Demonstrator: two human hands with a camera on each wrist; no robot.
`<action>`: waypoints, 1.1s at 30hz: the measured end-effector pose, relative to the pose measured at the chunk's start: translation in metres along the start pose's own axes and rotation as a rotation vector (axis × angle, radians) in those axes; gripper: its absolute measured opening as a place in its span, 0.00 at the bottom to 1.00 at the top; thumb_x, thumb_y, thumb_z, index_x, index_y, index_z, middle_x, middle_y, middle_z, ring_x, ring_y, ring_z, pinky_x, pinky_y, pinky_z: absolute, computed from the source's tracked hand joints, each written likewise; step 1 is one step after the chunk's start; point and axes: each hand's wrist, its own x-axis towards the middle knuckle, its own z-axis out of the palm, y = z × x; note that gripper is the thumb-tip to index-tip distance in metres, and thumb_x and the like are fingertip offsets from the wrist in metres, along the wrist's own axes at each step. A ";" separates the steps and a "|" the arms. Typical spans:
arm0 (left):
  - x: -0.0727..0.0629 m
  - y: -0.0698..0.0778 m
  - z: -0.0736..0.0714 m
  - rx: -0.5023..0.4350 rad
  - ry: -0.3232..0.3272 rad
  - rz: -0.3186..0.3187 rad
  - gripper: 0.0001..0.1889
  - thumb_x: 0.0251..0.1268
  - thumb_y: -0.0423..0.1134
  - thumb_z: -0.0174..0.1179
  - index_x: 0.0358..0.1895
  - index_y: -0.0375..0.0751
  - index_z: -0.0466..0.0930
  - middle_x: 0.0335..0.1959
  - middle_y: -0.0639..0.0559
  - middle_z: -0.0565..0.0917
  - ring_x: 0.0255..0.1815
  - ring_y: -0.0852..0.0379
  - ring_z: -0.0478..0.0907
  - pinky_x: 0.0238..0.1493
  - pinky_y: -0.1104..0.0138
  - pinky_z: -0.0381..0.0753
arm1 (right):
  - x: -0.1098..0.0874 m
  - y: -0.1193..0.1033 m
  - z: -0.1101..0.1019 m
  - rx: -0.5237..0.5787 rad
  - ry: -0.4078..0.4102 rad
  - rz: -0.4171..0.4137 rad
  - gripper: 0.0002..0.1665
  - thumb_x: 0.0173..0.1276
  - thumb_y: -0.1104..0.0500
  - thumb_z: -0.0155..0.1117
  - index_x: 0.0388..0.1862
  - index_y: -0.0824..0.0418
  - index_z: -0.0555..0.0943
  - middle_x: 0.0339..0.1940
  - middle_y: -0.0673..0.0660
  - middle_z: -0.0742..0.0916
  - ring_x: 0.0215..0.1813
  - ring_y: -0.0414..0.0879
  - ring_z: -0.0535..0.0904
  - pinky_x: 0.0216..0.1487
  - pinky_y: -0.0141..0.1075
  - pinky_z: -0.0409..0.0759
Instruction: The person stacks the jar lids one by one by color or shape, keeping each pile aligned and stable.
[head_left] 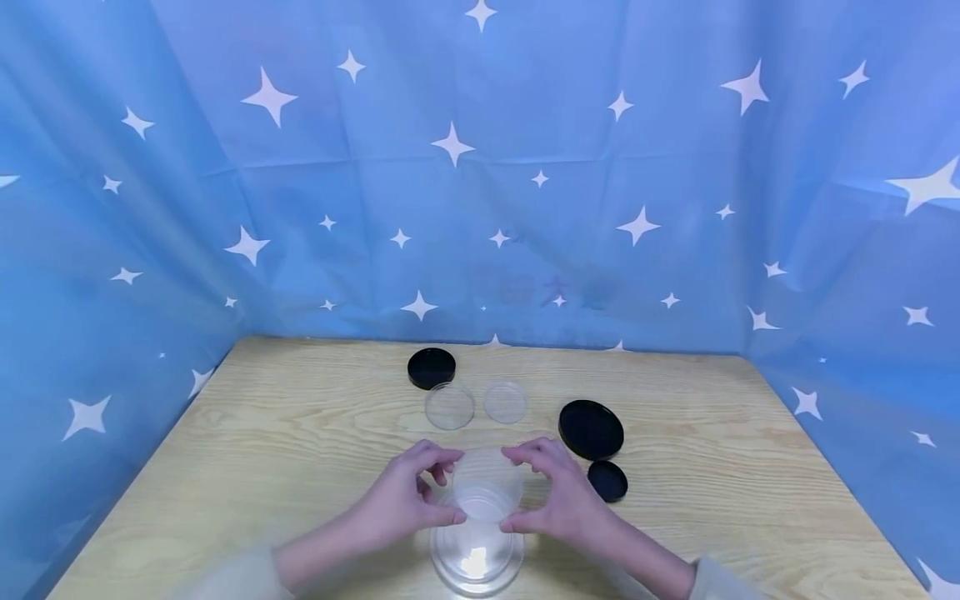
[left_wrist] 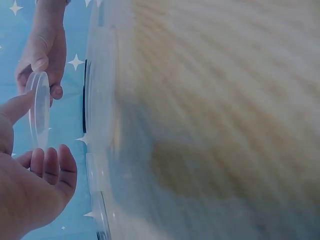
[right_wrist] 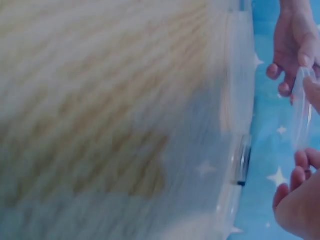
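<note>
Both hands hold a clear, shallow round dish [head_left: 487, 485] by its edge, raised above the table. My left hand [head_left: 412, 492] pinches its left side between thumb and fingers, and my right hand [head_left: 551, 487] does the same on the right. Edge-on in the left wrist view, the dish [left_wrist: 40, 110] shows a thin raised rim. Below it, near the table's front, sits a larger clear round container [head_left: 477, 558], partly overlapped by the held dish in the head view.
Beyond the hands lie two clear discs [head_left: 450, 407] and a black round lid [head_left: 431, 367]. To the right are a large black lid [head_left: 591, 429] and a smaller black one [head_left: 607, 482]. A blue star-patterned curtain [head_left: 480, 192] encloses the wooden table [head_left: 300, 433].
</note>
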 end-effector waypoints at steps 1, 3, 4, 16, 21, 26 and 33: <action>-0.002 0.000 0.000 0.003 -0.003 -0.001 0.35 0.49 0.35 0.81 0.63 0.30 0.79 0.43 0.50 0.78 0.42 0.54 0.75 0.34 0.69 0.82 | -0.001 -0.001 0.001 -0.003 -0.005 0.006 0.46 0.44 0.48 0.89 0.63 0.59 0.82 0.53 0.49 0.82 0.52 0.52 0.75 0.51 0.42 0.79; -0.008 -0.002 0.000 0.004 -0.008 -0.008 0.35 0.49 0.36 0.81 0.62 0.29 0.79 0.44 0.50 0.77 0.42 0.55 0.74 0.33 0.69 0.82 | -0.003 -0.002 0.005 -0.007 -0.020 0.022 0.46 0.45 0.47 0.88 0.64 0.57 0.82 0.54 0.45 0.80 0.52 0.50 0.74 0.52 0.43 0.79; -0.010 -0.002 0.000 0.002 -0.010 -0.008 0.35 0.49 0.36 0.81 0.62 0.29 0.79 0.44 0.49 0.77 0.42 0.56 0.74 0.33 0.69 0.82 | -0.005 -0.003 0.006 -0.007 -0.028 0.026 0.46 0.45 0.46 0.88 0.64 0.56 0.82 0.54 0.45 0.80 0.53 0.49 0.74 0.52 0.43 0.79; -0.028 -0.010 0.003 0.029 -0.035 -0.005 0.34 0.47 0.38 0.82 0.60 0.32 0.80 0.45 0.52 0.79 0.39 0.61 0.76 0.30 0.70 0.81 | -0.015 -0.008 0.020 -0.047 -0.104 0.056 0.46 0.46 0.40 0.86 0.64 0.53 0.82 0.57 0.44 0.78 0.57 0.44 0.71 0.56 0.45 0.77; -0.028 -0.010 0.004 0.032 -0.049 -0.010 0.34 0.46 0.37 0.82 0.59 0.31 0.80 0.43 0.51 0.79 0.38 0.61 0.76 0.29 0.70 0.79 | -0.018 -0.009 0.021 -0.048 -0.120 0.079 0.46 0.46 0.41 0.86 0.64 0.54 0.81 0.57 0.44 0.78 0.57 0.44 0.71 0.56 0.45 0.77; -0.026 -0.013 0.007 0.101 -0.065 -0.027 0.35 0.44 0.39 0.82 0.59 0.32 0.81 0.41 0.55 0.78 0.38 0.63 0.74 0.34 0.71 0.77 | -0.019 -0.008 0.023 -0.057 -0.138 0.095 0.47 0.46 0.42 0.86 0.64 0.55 0.81 0.56 0.43 0.77 0.57 0.44 0.70 0.56 0.44 0.77; -0.026 -0.012 0.009 0.212 -0.083 -0.067 0.36 0.42 0.43 0.82 0.59 0.34 0.81 0.40 0.59 0.75 0.36 0.64 0.69 0.36 0.71 0.72 | -0.019 -0.006 0.026 -0.115 -0.179 0.078 0.45 0.47 0.43 0.86 0.64 0.57 0.81 0.56 0.43 0.78 0.56 0.44 0.68 0.57 0.44 0.77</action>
